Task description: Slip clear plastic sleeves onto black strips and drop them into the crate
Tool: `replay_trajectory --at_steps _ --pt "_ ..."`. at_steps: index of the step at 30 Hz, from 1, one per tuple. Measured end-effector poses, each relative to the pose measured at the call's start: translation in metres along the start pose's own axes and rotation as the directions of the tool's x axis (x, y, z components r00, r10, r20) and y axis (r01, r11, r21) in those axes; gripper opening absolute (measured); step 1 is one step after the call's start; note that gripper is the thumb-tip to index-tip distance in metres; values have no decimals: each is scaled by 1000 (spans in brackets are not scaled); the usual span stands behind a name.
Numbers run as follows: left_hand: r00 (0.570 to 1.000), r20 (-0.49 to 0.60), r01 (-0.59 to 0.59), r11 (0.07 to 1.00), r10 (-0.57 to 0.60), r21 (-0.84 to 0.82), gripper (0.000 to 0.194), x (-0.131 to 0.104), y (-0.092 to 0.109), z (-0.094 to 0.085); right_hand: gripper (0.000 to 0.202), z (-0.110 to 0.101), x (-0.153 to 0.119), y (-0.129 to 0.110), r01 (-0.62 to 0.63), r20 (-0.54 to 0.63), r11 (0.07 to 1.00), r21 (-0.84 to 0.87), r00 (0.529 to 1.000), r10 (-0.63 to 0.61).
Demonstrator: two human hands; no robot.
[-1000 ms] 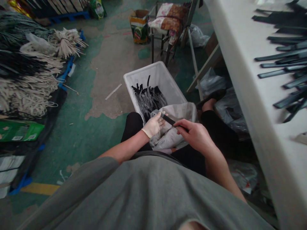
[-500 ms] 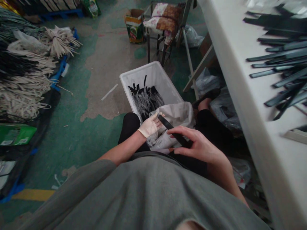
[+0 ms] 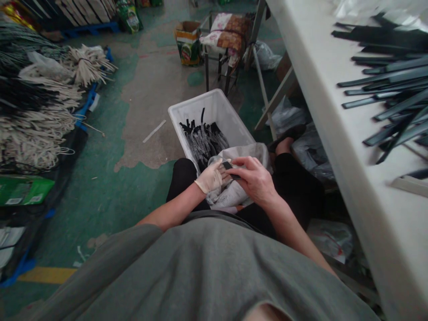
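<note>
A short black strip [image 3: 228, 166] is pinched between the fingers and thumb of my bare right hand [image 3: 257, 179]; part of it is covered by those fingers. My left hand [image 3: 210, 177], in a pale glove, is turned palm up with its fingers curled at the strip's far end. Something clear, like thin plastic film [image 3: 216, 159], shows by the left thumb, though its shape is hard to make out. Under both hands a whitish plastic bag [image 3: 234, 194] lies on my lap. Just beyond is a white bin [image 3: 239, 119] holding many black strips [image 3: 205, 141], several with a greyish, filmy look.
On my right, a white table [image 3: 337, 129] carries a spread of black strips [image 3: 391, 82]. A stool with a cushion [image 3: 227, 33] and a cardboard box [image 3: 188, 42] stand ahead. Bundles of pale cords [image 3: 36, 140] lie on blue pallets at left. Plastic bags [image 3: 287, 116] sit under the table.
My right hand has moved forward and left along the black strip, right up to my left hand, so less of the strip shows. The left fingers are more curled now.
</note>
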State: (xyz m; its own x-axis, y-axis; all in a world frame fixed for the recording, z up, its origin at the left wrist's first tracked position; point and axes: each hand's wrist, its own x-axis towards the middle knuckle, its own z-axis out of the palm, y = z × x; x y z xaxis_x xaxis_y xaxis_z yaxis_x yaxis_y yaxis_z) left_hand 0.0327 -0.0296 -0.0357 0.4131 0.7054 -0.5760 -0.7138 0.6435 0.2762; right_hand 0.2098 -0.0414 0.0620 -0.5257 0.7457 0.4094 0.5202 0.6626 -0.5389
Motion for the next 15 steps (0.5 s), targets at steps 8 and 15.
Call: replay_trajectory --at_steps 8,15 --pt "999 19 32 986 -36 166 26 -15 -11 13 18 26 -7 22 -140 60 977 163 989 132" --pt "990 -37 143 928 -139 345 85 -5 -16 2 24 33 -13 39 -404 79 895 189 915 396"
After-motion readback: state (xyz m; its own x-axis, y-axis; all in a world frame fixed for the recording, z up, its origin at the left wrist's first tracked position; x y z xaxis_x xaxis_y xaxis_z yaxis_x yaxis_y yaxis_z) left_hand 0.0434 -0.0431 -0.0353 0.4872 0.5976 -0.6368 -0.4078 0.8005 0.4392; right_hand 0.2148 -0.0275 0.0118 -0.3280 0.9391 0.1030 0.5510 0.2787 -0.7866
